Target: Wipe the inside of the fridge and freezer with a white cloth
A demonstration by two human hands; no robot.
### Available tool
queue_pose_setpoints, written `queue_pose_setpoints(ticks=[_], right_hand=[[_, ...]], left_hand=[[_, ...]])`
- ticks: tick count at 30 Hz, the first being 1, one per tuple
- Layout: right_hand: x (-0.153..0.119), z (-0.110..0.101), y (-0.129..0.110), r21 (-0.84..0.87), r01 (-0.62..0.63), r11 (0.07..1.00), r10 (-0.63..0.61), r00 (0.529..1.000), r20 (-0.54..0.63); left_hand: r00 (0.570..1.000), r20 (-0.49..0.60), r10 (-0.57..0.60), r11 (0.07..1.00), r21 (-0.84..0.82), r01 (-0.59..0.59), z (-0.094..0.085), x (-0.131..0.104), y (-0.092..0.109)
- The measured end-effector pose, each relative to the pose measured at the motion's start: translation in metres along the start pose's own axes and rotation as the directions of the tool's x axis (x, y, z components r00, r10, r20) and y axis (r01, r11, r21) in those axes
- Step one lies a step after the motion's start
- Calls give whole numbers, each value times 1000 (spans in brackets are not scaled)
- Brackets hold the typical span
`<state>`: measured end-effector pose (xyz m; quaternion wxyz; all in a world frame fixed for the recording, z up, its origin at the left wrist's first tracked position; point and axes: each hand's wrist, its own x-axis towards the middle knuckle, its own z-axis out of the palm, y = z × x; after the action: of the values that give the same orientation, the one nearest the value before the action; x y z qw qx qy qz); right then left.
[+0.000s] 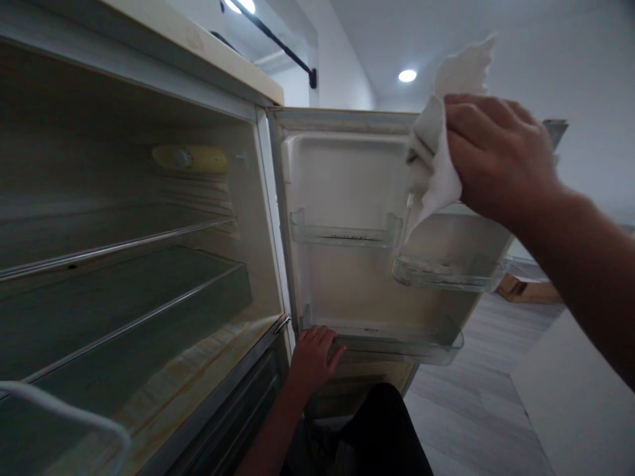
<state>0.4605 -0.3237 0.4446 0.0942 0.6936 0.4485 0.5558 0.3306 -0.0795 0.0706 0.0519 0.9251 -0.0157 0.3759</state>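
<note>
No text, label, brand, number or sign can be read with certainty. A short row of small dark marks, like lettering, runs along the clear upper door bin [317, 236] of the refrigerator, but it is too blurred to make out a letter or a number. The pale round dial [184, 157] on the yellowish control housing [211, 160] inside the refrigerator is too dim and small to tell any marking. A small brownish mark [370, 330] at the lower door bin [441, 354] is likewise too small to tell.
</note>
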Motion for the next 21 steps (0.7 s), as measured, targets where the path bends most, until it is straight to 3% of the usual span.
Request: queue_pose_setpoints(ticks=[2, 4, 8, 12, 15, 21], right_hand=[[-4, 7, 22, -30, -118, 993, 121, 975, 184], [-4, 17, 41, 30, -116, 993, 102, 947, 306], [0, 28, 55, 206, 16, 978, -74, 958, 277], [10, 26, 39, 175, -83, 981, 26, 953, 303], [22, 28, 26, 286, -120, 951, 6, 929, 369], [28, 42, 33, 591, -294, 751, 0, 895, 446]], left_hand=[[1000, -29, 13, 1000, -7, -13, 0, -2, -2], [998, -59, 22, 1000, -12, -23, 1, -3, -4], [995, -93, 42, 999, 12, -41, 4, -3, -4], [995, -90, 47, 999, 22, -46, 5, -2, -3], [994, -100, 50, 999, 18, -48, 4, -1, -3], [996, -81, 34, 999, 1, -34, 2, -2, -4]])
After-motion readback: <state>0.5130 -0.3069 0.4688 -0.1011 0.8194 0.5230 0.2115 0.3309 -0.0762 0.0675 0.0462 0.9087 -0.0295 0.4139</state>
